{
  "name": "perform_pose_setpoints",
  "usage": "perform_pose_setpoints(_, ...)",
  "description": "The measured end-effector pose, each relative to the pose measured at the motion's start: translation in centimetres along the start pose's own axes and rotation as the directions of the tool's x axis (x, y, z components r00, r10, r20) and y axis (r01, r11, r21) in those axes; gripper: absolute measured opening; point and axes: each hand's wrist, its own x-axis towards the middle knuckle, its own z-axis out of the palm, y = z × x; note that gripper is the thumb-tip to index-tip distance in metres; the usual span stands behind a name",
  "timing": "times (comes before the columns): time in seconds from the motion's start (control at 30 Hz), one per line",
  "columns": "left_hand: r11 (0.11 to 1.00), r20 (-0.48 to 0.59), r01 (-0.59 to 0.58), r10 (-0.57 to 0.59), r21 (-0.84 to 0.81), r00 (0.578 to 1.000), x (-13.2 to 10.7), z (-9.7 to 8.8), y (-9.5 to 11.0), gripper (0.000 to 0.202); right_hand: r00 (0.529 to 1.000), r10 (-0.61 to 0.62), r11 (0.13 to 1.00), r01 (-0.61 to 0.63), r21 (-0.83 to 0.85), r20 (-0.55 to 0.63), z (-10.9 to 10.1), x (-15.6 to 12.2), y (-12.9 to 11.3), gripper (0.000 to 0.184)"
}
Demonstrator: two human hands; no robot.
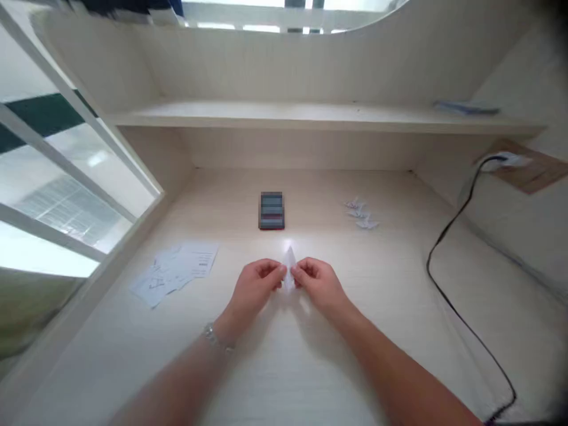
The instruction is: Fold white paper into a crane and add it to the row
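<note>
Your left hand (261, 277) and right hand (317, 281) each pinch one side of the white paper (290, 259), between them over the tabletop (390, 307); small folded pieces (361, 213) beyond your right hand look done; loose sheets (184, 266) left of your left hand lie flat, unfolded; the held one seems part-folded, narrow and pointed at its far end, though blur hides its creases.

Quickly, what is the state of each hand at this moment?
Left hand: closed, pinching the folded white paper.
Right hand: closed, pinching the same paper.
</note>
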Motion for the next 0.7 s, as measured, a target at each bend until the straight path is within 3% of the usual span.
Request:
perform_pose_setpoints(0.13, 1.0, -0.005, -0.012, 0.012, -0.001, 1.0, -0.08, 0.01, 0.27, 0.023, 0.999, 0.03, 0.999, -0.03, 0.034, -0.013, -0.07, -0.16, -0.38, 0.023)
perform_pose_setpoints(0.27, 0.998, -0.049, -0.023, 0.021, -0.051, 0.999, -0.05, 0.0, 0.4, 0.021, 0.996, 0.022, 0.994, -0.031, 0.107, 0.086, 0.31, -0.23, -0.24, 0.025)
perform_pose_setpoints(0.53, 0.999, 0.032, 0.004, -0.003, -0.045, 0.999, 0.04, 0.14, 0.37, 0.025, 0.957, 0.147, 0.976, -0.181, 0.118, 0.251, 0.15, -0.57, 0.18, 0.026)
perform_pose_setpoints(0.7, 1.0, -0.077, 0.004, -0.005, -0.002, 0.997, 0.33, -0.14, -0.13, 0.027, 0.982, 0.042, 0.992, -0.063, 0.109, 0.185, -0.15, -0.35, -0.21, 0.016)
